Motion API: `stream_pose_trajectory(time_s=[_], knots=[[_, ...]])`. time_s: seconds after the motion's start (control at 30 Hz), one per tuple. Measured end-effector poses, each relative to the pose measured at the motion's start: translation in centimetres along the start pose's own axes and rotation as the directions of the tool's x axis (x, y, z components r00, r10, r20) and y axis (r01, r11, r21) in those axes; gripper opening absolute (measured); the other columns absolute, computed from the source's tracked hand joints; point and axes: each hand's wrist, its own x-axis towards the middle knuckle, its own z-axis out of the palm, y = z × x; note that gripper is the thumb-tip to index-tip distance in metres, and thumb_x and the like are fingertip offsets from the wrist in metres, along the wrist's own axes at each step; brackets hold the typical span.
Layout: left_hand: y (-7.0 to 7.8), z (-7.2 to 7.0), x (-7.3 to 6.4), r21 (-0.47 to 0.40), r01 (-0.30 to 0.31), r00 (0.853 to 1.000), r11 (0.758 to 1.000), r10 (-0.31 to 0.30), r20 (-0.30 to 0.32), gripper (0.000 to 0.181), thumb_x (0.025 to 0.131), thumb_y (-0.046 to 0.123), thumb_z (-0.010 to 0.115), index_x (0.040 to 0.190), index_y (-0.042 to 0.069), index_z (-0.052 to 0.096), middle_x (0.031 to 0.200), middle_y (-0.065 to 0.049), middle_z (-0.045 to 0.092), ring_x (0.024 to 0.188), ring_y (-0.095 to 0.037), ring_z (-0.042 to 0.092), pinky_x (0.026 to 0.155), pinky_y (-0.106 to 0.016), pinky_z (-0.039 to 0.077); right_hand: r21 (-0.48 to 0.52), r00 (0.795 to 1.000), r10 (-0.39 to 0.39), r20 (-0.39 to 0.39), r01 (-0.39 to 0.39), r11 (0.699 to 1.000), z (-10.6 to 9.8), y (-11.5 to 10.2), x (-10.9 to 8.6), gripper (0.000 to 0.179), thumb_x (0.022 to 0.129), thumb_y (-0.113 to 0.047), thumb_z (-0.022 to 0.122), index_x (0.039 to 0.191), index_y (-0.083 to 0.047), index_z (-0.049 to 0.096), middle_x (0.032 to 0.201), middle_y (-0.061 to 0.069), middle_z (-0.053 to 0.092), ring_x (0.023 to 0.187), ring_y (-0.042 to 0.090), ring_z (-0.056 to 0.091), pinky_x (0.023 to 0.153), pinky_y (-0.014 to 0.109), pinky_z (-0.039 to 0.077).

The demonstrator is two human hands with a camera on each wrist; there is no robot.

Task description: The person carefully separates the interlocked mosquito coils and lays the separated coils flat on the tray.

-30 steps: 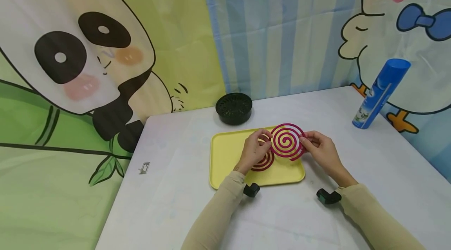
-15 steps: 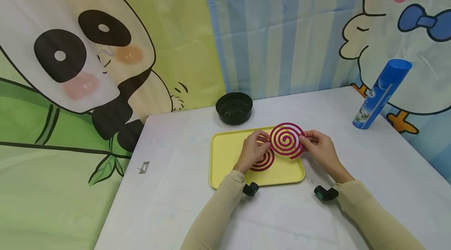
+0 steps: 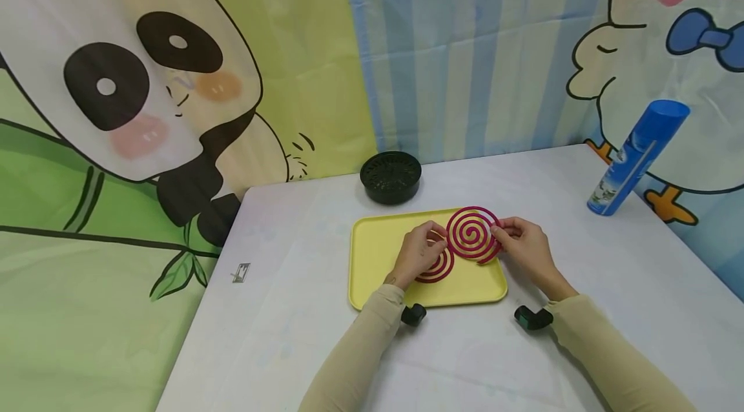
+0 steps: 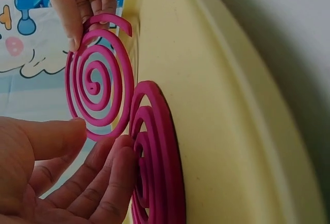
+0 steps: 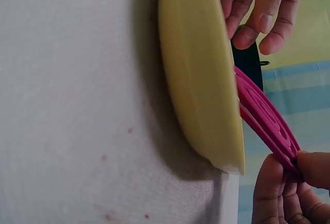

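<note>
My right hand (image 3: 526,254) pinches the right edge of a magenta mosquito coil (image 4: 93,88) between thumb and fingers. The coil is tilted up above the right part of a yellow tray (image 3: 372,250), its spiral facing me. At the coil's left edge is my left hand (image 3: 414,256), fingertips close to the rim, thumb and fingers spread apart. Beneath that hand a second magenta coil (image 4: 172,177) lies in the tray, partly covered by the hand in the head view. The right wrist view shows the held coil (image 5: 268,116) edge-on, its far end hidden behind the tray wall.
Behind the tray stands a round black holder (image 3: 391,178) with a slotted top. A blue spray can (image 3: 638,157) is at the table's back right. The white table (image 3: 279,334) meets a cartoon-printed curtain (image 3: 430,50) at its back edge.
The view has shifted slightly. The coil and both hands hold nearly the same place over the tray, and the right wrist has edged a little leftward.
</note>
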Motion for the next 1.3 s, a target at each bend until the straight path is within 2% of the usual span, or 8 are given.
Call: stream_pose_trajectory(time_s=[0.2, 0.47, 0.6, 0.7, 0.83, 1.0, 1.13, 1.3], knots=[[-0.3, -0.1, -0.1, 0.035, 0.013, 1.000, 0.999, -0.013, 0.009, 0.012, 0.097, 0.012, 0.069, 0.109, 0.010, 0.069, 0.098, -0.002, 0.071, 0.086, -0.010, 0.065, 0.076, -0.026, 0.056, 0.002, 1.000, 0.010, 0.012, -0.010, 1.000, 0.2, -0.1, 0.0, 0.039, 0.102, -0.033, 0.062, 0.115, 0.004, 0.063, 0.099, 0.019, 0.069, 0.073, 0.008, 0.064, 0.065, 0.022, 0.059], [-0.6, -0.7, -0.1, 0.099, 0.019, 1.000, 0.995, -0.018, -0.014, 0.011, 0.097, 0.014, 0.069, 0.108, 0.012, 0.069, 0.098, -0.001, 0.071, 0.086, -0.011, 0.064, 0.076, -0.027, 0.056, -0.005, 0.999, 0.031, 0.019, -0.031, 1.000, 0.2, -0.2, 0.0, 0.039, 0.102, -0.034, 0.062, 0.115, 0.003, 0.064, 0.100, 0.019, 0.070, 0.073, 0.007, 0.063, 0.066, 0.023, 0.060], [-0.8, -1.1, -0.1, 0.108, 0.045, 0.999, 0.993, -0.043, -0.023, 0.012, 0.098, 0.016, 0.068, 0.109, 0.013, 0.069, 0.097, 0.000, 0.071, 0.086, -0.011, 0.063, 0.075, -0.027, 0.055, 0.001, 0.999, 0.026, 0.047, -0.026, 1.000, 0.5, -0.4, 0.0, 0.040, 0.100, -0.033, 0.065, 0.115, 0.003, 0.064, 0.099, 0.020, 0.071, 0.074, 0.008, 0.064, 0.064, 0.022, 0.059], [-1.0, -1.4, -0.1, 0.107, 0.049, 0.999, 0.993, -0.046, -0.023, 0.011, 0.098, 0.016, 0.067, 0.108, 0.013, 0.069, 0.096, 0.001, 0.070, 0.085, -0.011, 0.063, 0.074, -0.026, 0.055, -0.021, 0.997, 0.015, 0.071, -0.014, 1.000, 0.6, -0.5, 0.1, 0.040, 0.099, -0.033, 0.066, 0.118, 0.003, 0.064, 0.099, 0.019, 0.072, 0.075, 0.012, 0.065, 0.063, 0.020, 0.057], [-1.3, -2.0, 0.0, 0.118, 0.024, 0.999, 0.993, -0.021, -0.026, 0.010, 0.099, 0.015, 0.067, 0.108, 0.013, 0.069, 0.096, -0.001, 0.070, 0.085, -0.012, 0.063, 0.074, -0.026, 0.055, -0.077, 0.996, 0.007, 0.089, 0.000, 0.997, 0.9, -0.6, 0.1, 0.038, 0.099, -0.030, 0.067, 0.123, 0.000, 0.062, 0.099, 0.018, 0.074, 0.076, 0.014, 0.067, 0.063, 0.018, 0.056], [-1.6, -2.5, 0.0, 0.133, 0.030, 0.999, 0.991, -0.026, -0.029, 0.013, 0.099, 0.017, 0.066, 0.111, 0.012, 0.069, 0.096, 0.000, 0.070, 0.085, -0.012, 0.062, 0.077, -0.027, 0.054, -0.110, 0.993, 0.015, 0.117, -0.002, 0.994, 1.0, -1.0, 0.1, 0.038, 0.099, -0.026, 0.067, 0.127, -0.001, 0.060, 0.100, 0.018, 0.074, 0.077, 0.017, 0.069, 0.063, 0.020, 0.057], [-1.6, -2.8, 0.0, 0.133, 0.030, 0.999, 0.991, -0.026, -0.036, 0.013, 0.100, 0.017, 0.065, 0.111, 0.011, 0.069, 0.095, 0.000, 0.070, 0.084, -0.012, 0.061, 0.076, -0.027, 0.054, -0.152, 0.990, -0.012, 0.144, 0.034, 0.988, 1.0, -1.4, 0.2, 0.036, 0.099, -0.023, 0.067, 0.126, 0.000, 0.061, 0.102, 0.019, 0.073, 0.082, 0.021, 0.071, 0.065, 0.023, 0.059], [-1.5, -3.2, 0.0, 0.146, 0.061, 0.997, 0.987, -0.053, -0.055, 0.013, 0.100, 0.018, 0.065, 0.110, 0.012, 0.069, 0.094, -0.001, 0.069, 0.081, -0.012, 0.061, 0.073, -0.026, 0.052, -0.258, 0.973, -0.102, 0.207, 0.155, 0.954, 1.2, -1.5, 0.6, 0.034, 0.097, -0.018, 0.069, 0.123, 0.004, 0.063, 0.105, 0.020, 0.072, 0.089, 0.029, 0.072, 0.072, 0.035, 0.062]])
